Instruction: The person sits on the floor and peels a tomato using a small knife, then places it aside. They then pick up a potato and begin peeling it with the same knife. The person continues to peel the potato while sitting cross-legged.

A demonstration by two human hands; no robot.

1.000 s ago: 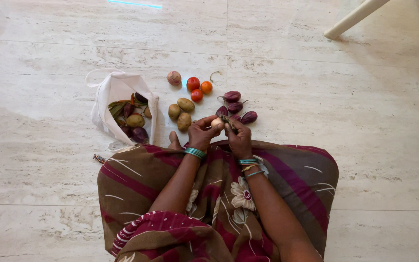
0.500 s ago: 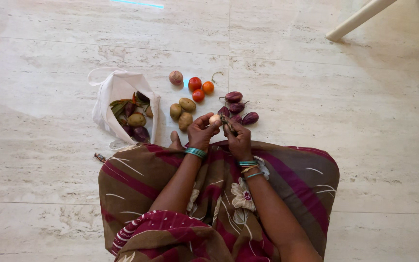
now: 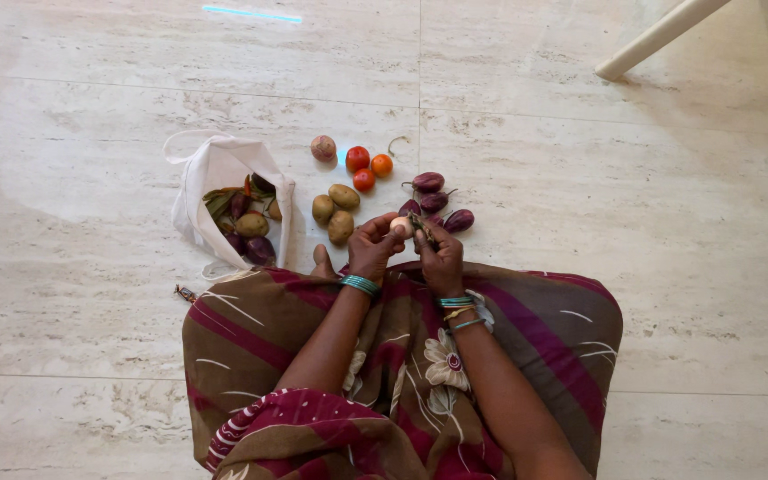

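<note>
I see my left hand (image 3: 372, 246) pinching a small, round, pale pinkish bulb (image 3: 399, 225) at the fingertips, held above the lap just before the purple brinjals (image 3: 437, 200). My right hand (image 3: 440, 257) grips its dark, dry stalk (image 3: 421, 228), fingers curled closed around it.

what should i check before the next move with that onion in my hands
1. Onion gripped in left hand: ok.
2. Right hand at the dark stalk end, touching it: ok.
3. Whether the right hand holds a blade: cannot tell.
4. Potatoes, tomatoes and brinjals grouped apart on the floor: ok.
5. Bag open, vegetables inside it: ok.
</note>
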